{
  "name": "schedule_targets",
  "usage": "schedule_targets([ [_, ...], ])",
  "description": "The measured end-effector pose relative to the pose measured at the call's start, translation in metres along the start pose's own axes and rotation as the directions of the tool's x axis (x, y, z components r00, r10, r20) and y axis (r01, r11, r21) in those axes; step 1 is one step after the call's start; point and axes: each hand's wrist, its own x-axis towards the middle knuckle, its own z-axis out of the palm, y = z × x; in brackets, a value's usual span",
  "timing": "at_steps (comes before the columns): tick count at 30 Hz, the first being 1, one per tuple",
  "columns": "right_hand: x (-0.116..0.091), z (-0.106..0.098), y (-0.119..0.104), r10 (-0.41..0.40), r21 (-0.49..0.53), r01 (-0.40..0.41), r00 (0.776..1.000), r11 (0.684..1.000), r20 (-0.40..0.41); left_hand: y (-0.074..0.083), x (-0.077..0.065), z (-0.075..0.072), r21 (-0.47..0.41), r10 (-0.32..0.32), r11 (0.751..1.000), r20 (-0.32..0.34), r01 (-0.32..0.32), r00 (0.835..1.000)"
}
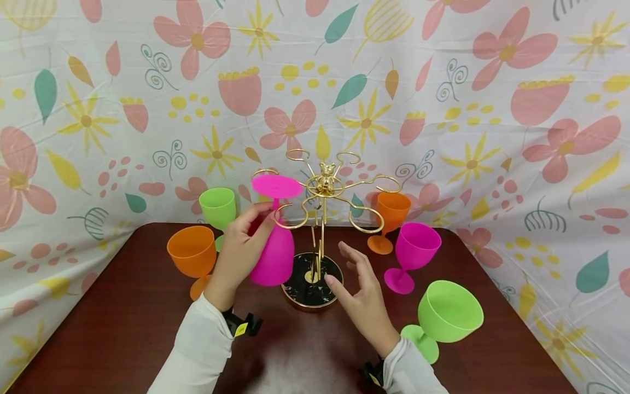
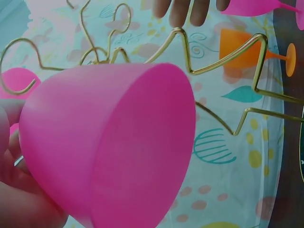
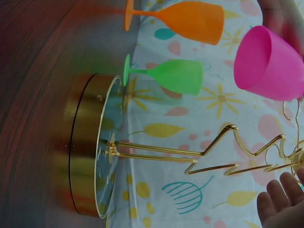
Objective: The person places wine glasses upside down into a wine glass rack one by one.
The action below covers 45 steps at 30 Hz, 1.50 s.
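Upside down, a bright pink goblet (image 1: 273,257) hangs from my left hand (image 1: 238,254), whose thumb and fingers pinch its stem just below the foot. The stem is beside the front left loop of a gold wire rack (image 1: 323,219) topped by a small bear figure. In the left wrist view the mouth of the goblet (image 2: 142,142) faces away from the fingers. My right hand (image 1: 364,295), fingers spread and holding nothing, is just right of the rack's pole, above its round black base (image 1: 325,293) with a gold rim (image 3: 85,147).
On the left of the dark wooden table (image 1: 123,328) stand a green goblet (image 1: 217,208) and an orange goblet (image 1: 192,254). To the right are another orange goblet (image 1: 392,210), a pink goblet (image 1: 417,246) and a green goblet (image 1: 450,312). Behind hangs a flowered cloth (image 1: 315,82).
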Motion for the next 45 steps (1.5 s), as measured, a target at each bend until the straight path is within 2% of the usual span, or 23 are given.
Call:
schedule_targets([
  [4, -0.001, 0.0, 0.0, -0.003, -0.017, 0.003, 1.0, 1.0, 0.029, 0.015, -0.001, 0.006, -0.001, 0.015, 1.0, 0.07, -0.015, 0.997],
  [6, -0.002, 0.001, 0.0, -0.004, -0.026, 0.005, 0.999, 1.0, 0.036, 0.016, -0.002, 0.008, 0.014, 0.034, 0.999, 0.091, -0.036, 0.995],
  [13, -0.003, 0.001, 0.002, -0.015, -0.037, 0.016, 0.999, 0.999, 0.034, -0.008, -0.004, 0.012, 0.05, 0.045, 0.997, 0.166, -0.054, 0.985],
  [19, -0.004, 0.002, 0.004, -0.009, -0.048, 0.011, 0.999, 0.999, 0.045, -0.014, -0.011, 0.011, 0.018, 0.074, 0.997, 0.208, -0.079, 0.975],
  [27, -0.004, 0.006, 0.007, 0.012, -0.024, -0.01, 0.998, 1.0, 0.067, -0.02, -0.016, 0.006, 0.024, 0.092, 0.995, 0.205, -0.099, 0.974],
  [32, -0.004, 0.009, 0.01, -0.009, -0.041, 0.012, 0.998, 0.999, 0.061, -0.019, -0.021, 0.002, 0.015, 0.095, 0.995, 0.209, -0.1, 0.973],
  [40, -0.006, 0.016, 0.043, -0.019, -0.111, 0.025, 0.998, 0.993, 0.061, -0.018, -0.024, -0.001, 0.043, 0.111, 0.992, 0.206, -0.122, 0.972],
  [45, -0.006, 0.016, 0.051, -0.027, -0.144, 0.037, 0.997, 0.989, 0.068, -0.018, -0.024, -0.007, 0.066, 0.124, 0.988, 0.21, -0.141, 0.97],
])
